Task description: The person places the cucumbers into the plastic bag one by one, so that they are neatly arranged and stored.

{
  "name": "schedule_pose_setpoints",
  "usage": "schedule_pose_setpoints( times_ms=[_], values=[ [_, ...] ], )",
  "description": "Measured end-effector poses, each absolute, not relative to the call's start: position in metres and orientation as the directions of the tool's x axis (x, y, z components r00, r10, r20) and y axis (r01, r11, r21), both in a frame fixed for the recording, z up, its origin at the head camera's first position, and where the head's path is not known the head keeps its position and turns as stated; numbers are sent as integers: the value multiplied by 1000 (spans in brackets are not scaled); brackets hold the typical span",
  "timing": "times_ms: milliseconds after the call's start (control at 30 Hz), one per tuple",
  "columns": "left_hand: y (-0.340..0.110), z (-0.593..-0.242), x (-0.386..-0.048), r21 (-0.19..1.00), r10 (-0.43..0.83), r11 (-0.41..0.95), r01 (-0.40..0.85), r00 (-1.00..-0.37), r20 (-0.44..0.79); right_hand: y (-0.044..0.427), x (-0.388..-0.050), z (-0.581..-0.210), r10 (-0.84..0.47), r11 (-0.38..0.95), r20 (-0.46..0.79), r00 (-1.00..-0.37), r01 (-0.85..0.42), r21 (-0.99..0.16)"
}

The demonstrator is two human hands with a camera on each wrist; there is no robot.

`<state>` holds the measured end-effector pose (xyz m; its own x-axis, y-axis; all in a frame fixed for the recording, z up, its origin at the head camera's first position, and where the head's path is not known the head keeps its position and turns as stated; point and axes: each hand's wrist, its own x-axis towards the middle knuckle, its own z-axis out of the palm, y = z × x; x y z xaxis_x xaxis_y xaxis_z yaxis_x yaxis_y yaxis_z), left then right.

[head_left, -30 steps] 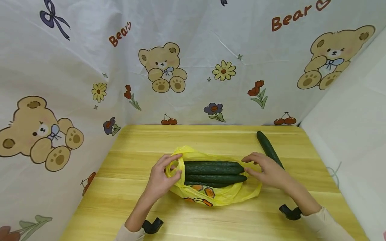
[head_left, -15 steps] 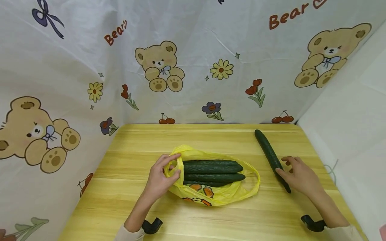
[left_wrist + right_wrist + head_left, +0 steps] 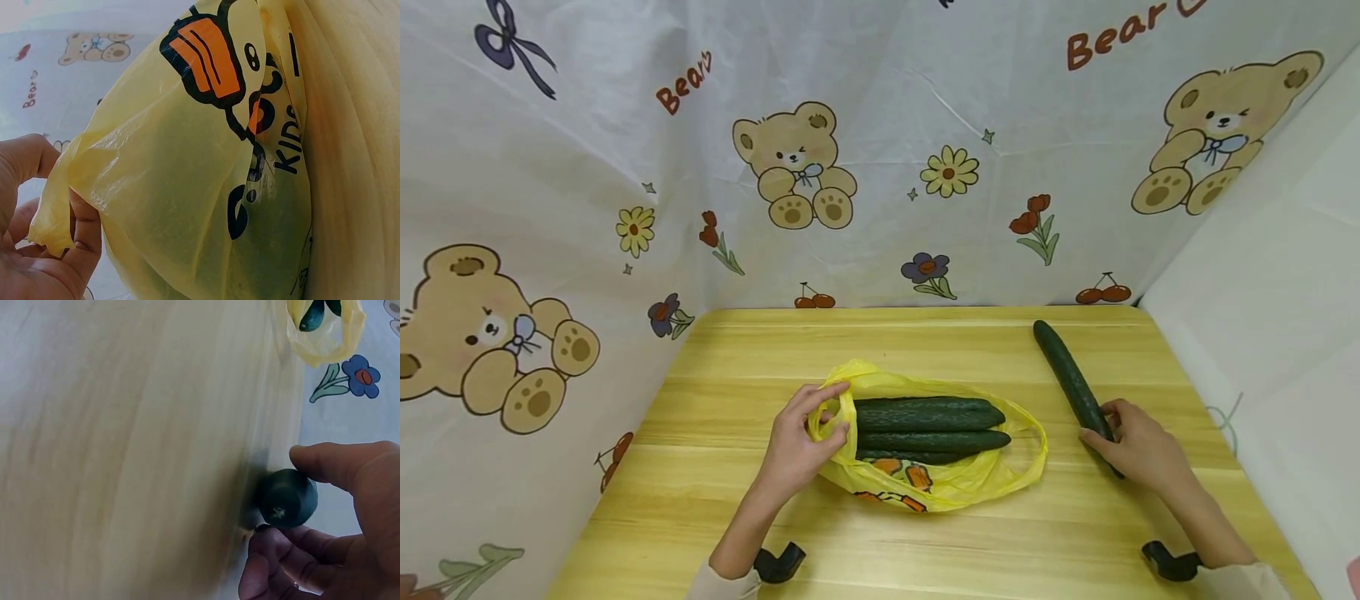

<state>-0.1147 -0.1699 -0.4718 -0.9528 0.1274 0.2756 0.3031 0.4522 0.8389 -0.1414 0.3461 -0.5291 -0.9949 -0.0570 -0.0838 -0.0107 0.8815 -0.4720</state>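
A yellow plastic bag [image 3: 977, 497] with an orange print lies on the table, its mouth towards the right. Several dark green cucumbers [image 3: 925, 415] lie side by side in it. My left hand [image 3: 802, 440] holds the bag's left end, and the left wrist view shows the thin plastic [image 3: 53, 219] between its thumb and fingers. To the right of the bag, a single cucumber [image 3: 1063, 367] lies slantwise on the table. Around its near end is my right hand [image 3: 1142, 446], thumb on one side and fingers on the other, as the right wrist view of the cucumber's tip [image 3: 286, 499] shows.
The wooden table [image 3: 925, 554] ends at a white bear-print sheet [image 3: 880, 250] behind and at the left. A plain white wall [image 3: 1277, 275] stands at the right. Black curved pieces [image 3: 780, 562] sit at both wrists.
My right hand has left the bag's open end, moved right to the loose cucumber and taken hold of its near end. My left hand keeps its hold on the bag.
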Motion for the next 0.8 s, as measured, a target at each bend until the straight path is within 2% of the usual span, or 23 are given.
schedule_pose_setpoints(
  times_ms=[433, 800],
  values=[
    [-172, -471, -116, 851, 138, 423, 310, -951, 278, 353, -146, -529, 5, 871, -43, -999, 26, -490],
    [-171, -470, -115, 852, 135, 426, 305, -952, 274, 359, -150, -524, 59, 846, -66, -996, 85, -526]
  ],
)
